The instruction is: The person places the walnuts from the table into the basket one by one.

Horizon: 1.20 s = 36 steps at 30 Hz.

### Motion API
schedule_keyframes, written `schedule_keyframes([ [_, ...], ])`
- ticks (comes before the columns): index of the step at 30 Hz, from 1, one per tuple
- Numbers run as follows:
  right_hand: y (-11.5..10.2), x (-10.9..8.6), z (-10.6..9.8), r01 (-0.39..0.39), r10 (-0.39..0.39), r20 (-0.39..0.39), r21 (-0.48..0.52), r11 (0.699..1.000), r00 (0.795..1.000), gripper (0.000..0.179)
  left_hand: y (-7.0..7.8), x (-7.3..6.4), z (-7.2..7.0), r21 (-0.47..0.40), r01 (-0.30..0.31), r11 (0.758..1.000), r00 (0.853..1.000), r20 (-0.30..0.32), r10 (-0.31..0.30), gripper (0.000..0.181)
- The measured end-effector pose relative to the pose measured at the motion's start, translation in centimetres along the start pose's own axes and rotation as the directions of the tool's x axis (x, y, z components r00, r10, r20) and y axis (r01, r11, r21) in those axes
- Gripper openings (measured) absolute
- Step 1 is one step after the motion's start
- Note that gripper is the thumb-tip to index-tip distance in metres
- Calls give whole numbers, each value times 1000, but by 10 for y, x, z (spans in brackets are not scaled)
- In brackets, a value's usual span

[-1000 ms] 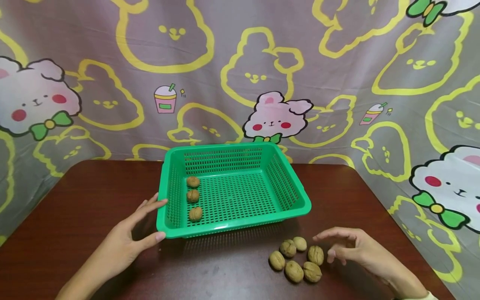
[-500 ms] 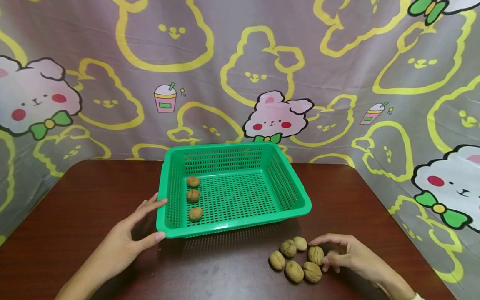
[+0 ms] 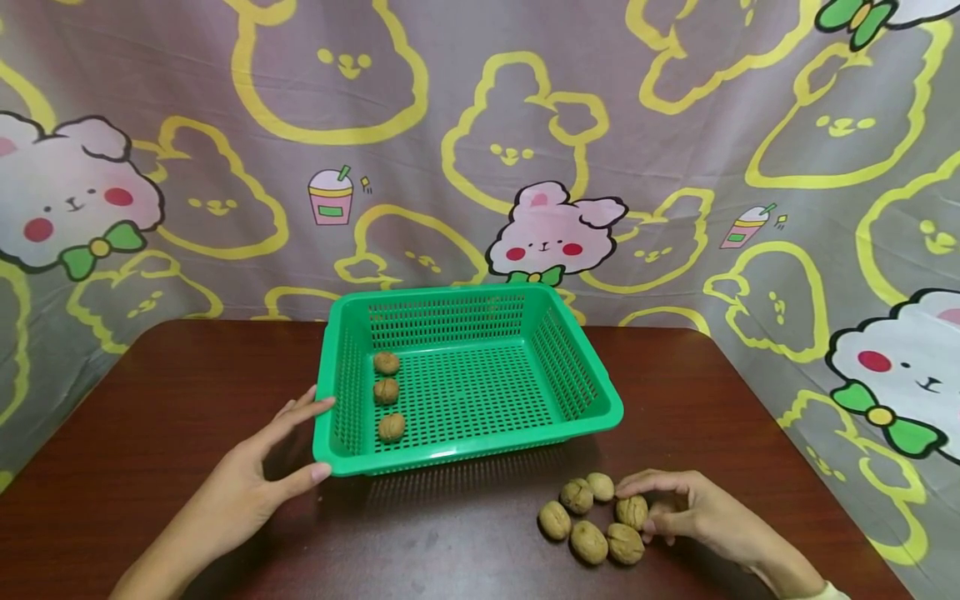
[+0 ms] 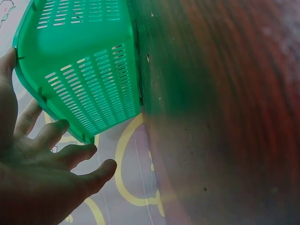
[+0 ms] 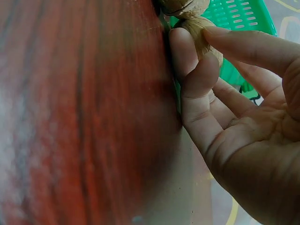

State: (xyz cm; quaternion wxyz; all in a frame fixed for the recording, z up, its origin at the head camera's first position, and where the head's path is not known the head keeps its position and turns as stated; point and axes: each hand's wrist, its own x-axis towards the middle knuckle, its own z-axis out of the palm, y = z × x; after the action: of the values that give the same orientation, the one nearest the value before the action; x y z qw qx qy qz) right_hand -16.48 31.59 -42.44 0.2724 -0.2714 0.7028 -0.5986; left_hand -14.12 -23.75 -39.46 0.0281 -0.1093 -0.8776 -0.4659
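Note:
With its thumb and index finger, my right hand (image 3: 693,508) grips a tan walnut (image 3: 632,512) low over the table at the front right. In the right wrist view, the fingertips touch that walnut (image 5: 201,37) from both sides. My left hand (image 3: 251,475) rests its spread, fairly straight fingers against the left rim of a green plastic basket (image 3: 480,450). From the left wrist, the basket's slotted outer side (image 4: 89,84) shows beside the spread left hand (image 4: 42,145). Inside the basket, three walnuts (image 3: 386,392) line up along its left side.
Several loose walnuts (image 3: 588,542) lie clustered on the dark red-brown table (image 3: 420,542), close to my right fingers; one (image 3: 600,487) is paler. Behind the table hangs a grey curtain (image 3: 450,100) printed with cartoon rabbits.
My right hand has moved left to the nearest walnut, and its fingers have closed round it. The left hand, the basket and the other walnuts stay where they were.

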Motion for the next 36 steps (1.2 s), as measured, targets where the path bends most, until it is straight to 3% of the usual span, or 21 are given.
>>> schedule_keyframes([
  [9, -2, -2, 1, 23, -31, -46, -165, 986, 998, 34, 0, 0, 0, 5, 4, 1000, 1000, 7, -4, 71],
  [18, -8, -7, -6, -22, 10, -91, -123, 992, 996, 35, 0, 0, 0, 6, 9, 1000, 1000, 10, -9, 70],
  [26, -27, -8, -15, -83, 47, -208, -171, 982, 977, 37, 1, 1, 0, 9, 14, 1000, 1000, 8, -14, 70],
  [29, -37, -7, -20, -109, 46, -291, -207, 972, 956, 38, 0, 0, 0, 11, 12, 1000, 1000, 7, -12, 70],
  [33, -51, -3, -27, -185, 64, -430, -244, 952, 900, 39, 1, 0, 0, 18, 9, 1000, 1000, 3, -9, 70],
  [36, -61, 2, -31, -223, 70, -492, -261, 939, 868, 41, 1, 0, 0, 21, 6, 1000, 1000, 3, -6, 70],
])
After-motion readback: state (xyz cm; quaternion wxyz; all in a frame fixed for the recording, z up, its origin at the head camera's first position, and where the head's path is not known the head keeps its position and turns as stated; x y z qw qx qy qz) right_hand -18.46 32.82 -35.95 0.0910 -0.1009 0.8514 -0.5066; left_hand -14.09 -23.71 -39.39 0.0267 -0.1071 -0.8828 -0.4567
